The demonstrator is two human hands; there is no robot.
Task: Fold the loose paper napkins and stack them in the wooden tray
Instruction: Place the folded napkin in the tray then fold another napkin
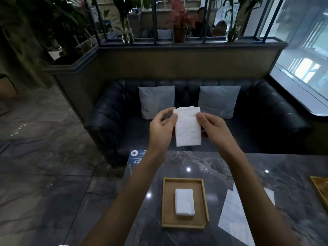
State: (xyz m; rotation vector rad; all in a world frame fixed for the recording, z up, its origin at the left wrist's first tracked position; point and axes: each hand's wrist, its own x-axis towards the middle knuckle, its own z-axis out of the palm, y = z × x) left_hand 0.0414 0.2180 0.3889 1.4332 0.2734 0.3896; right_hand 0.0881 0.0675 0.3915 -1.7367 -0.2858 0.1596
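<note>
Step in hand: folding, late stage. Left hand and right hand hold one held napkin up in the air, over the far edge of the worktop and clear of it. Grip, left: thumb and fingertips pinch the napkin's upper left edge. Grip, right: thumb and fingers pinch its upper right edge. The napkin hangs as a narrow upright rectangle; several layers show at its top edge, so it looks already folded down to about the footprint of the folded stack. That stack lies flat in the middle of the wooden tray, which sits at the near middle of the worktop, almost directly below the hands. How many napkins are in the stack: cannot tell. Loose napkins lie unfolded on the worktop just right of the tray, toward the near right corner, partly hidden by the right forearm. A printed card lies at the far left corner. Judgement: task partly done, with more sheets to fold. Next move calls for lowering the held napkin toward the tray, turning it flat, matching its long side to the stack's, and setting it square on top without nudging the stack.
</note>
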